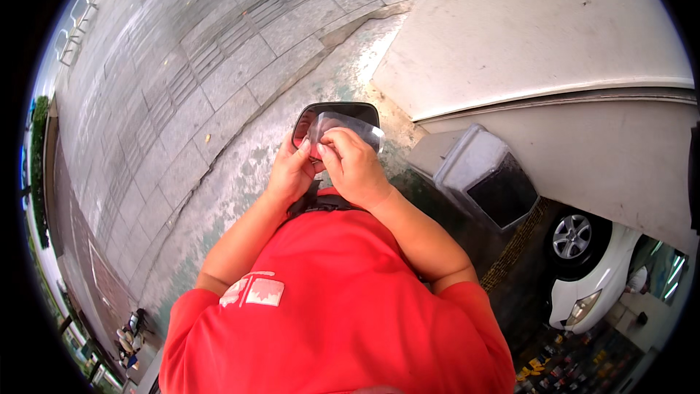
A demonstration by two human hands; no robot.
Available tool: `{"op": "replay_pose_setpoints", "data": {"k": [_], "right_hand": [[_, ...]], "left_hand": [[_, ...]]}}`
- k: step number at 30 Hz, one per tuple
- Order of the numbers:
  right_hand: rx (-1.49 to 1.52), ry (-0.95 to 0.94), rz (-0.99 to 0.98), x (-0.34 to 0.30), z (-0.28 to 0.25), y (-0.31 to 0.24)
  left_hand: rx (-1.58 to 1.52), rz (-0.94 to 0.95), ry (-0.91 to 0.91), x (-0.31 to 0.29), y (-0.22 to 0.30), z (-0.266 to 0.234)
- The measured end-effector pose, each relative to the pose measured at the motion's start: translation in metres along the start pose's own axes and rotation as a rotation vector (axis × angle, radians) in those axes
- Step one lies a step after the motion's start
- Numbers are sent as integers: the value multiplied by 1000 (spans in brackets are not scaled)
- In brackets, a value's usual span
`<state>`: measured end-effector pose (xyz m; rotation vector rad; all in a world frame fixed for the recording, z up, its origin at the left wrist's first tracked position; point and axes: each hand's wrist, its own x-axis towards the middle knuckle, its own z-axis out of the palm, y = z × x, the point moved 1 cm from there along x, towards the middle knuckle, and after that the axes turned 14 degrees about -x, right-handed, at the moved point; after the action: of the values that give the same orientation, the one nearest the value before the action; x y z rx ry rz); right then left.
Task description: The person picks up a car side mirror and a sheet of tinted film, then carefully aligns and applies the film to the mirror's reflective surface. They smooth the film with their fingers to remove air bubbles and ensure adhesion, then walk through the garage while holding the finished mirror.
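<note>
A side mirror [357, 110] with a dark rim is held out in front of my red shirt. My left hand [290, 174] grips its lower left edge, thumb on top and fingers mostly hidden beneath. Across the mirror's face lies a clear film [370, 133], its right end reaching to the rim. My right hand [356, 168] is over the film, with thumb and fingertips pinched on its lower edge near my left thumb. How much of the film touches the glass I cannot tell.
A grey bin [461, 160] with a dark opening stands to the right, beside a pale wall panel [539, 29]. Farther right is a white car [594, 288]. Stone paving [219, 73] runs along the left, with metal racks [82, 11] far off.
</note>
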<state>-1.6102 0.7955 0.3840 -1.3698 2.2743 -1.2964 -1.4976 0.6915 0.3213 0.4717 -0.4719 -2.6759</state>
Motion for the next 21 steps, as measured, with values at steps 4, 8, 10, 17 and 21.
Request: {"op": "replay_pose_setpoints", "data": {"k": [4, 8, 10, 17, 21], "right_hand": [[-411, -4, -208, -8, -8, 3], [-600, -105, -256, -16, -8, 1], [-634, -132, -278, -21, -5, 4], [-707, -194, -319, -22, -3, 3], [-701, -199, -339, -22, 1, 7]], "left_hand": [[29, -65, -17, -5, 3, -1], [-6, -94, 7, -9, 5, -1], [11, -79, 22, -11, 6, 0], [57, -3, 96, -14, 3, -9], [80, -6, 102, -12, 7, -9]]}}
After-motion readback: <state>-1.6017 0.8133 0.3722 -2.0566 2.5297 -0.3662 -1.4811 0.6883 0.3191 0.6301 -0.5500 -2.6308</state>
